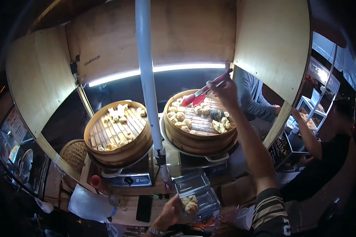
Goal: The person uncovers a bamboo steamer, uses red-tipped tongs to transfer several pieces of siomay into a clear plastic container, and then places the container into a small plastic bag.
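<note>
The pole (pixel 146 71) serves as reference. To the right of the pole stands the right steamer (pixel 197 143), a round bamboo tray holding pale dumplings (pixel 180 117) mostly along its rim, with one dark piece (pixel 216 115) among those on the side away from the pole. The right hand (pixel 226 93) is to the right of the pole, above this steamer, closed around the handle end of the tongs (pixel 197 96); their red tips point down toward the pole and stand slightly apart. Whether the tips touch a dumpling cannot be told. The left hand (pixel 171 215), below the foot of the pole and slightly to its right, grips the near-left edge of the box (pixel 208 202). The box is clear plastic with its lid open, and a small group of filled dumplings (pixel 190 206) lies in its left part. To the left of the pole, the left steamer (pixel 120 153) holds fewer pieces, in separate groups, and sits above a stove (pixel 131 180). On the desk (pixel 126 204), below and left of the pole's foot, lie a phone (pixel 144 208) and a plastic bag (pixel 89 206). A light strip (pixel 190 67) runs behind the pole. A grey-sleeved person (pixel 249 91) is to the right of the pole, past the right steamer.
</note>
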`<state>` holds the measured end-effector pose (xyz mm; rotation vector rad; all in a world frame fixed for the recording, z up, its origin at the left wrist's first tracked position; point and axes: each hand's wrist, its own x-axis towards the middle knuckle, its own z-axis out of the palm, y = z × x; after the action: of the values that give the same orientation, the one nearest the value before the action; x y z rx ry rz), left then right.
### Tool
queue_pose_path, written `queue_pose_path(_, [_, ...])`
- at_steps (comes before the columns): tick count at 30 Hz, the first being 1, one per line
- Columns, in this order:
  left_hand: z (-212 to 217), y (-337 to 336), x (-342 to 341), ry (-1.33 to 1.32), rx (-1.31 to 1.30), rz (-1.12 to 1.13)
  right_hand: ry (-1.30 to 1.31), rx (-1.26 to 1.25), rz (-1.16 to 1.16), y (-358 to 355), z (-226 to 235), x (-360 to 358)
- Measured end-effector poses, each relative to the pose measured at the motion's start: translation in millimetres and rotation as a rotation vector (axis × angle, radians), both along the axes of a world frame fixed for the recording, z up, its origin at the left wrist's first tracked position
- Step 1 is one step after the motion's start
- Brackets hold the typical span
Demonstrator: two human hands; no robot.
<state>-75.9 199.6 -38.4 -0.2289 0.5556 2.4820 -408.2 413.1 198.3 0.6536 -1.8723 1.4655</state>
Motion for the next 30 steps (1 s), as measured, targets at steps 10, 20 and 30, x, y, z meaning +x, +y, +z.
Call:
queue_pose_path(10, [-19.2,-19.9,31.7,0.100,-0.015,0.083,0.141,0.066,-0.318,-31.6,-19.1,-92.8])
queue_pose_path(20, [-4.1,-28.4,41.2,0.005,0.119,0.129,0.027,0.287,0.068,-31.6,-24.9,-141.6])
queue_pose_path(30, [-0.1,-26.6,38.9,0.034,0.016,0.166,-0.037,0.271,-0.027,-35.7,-29.2,-135.5])
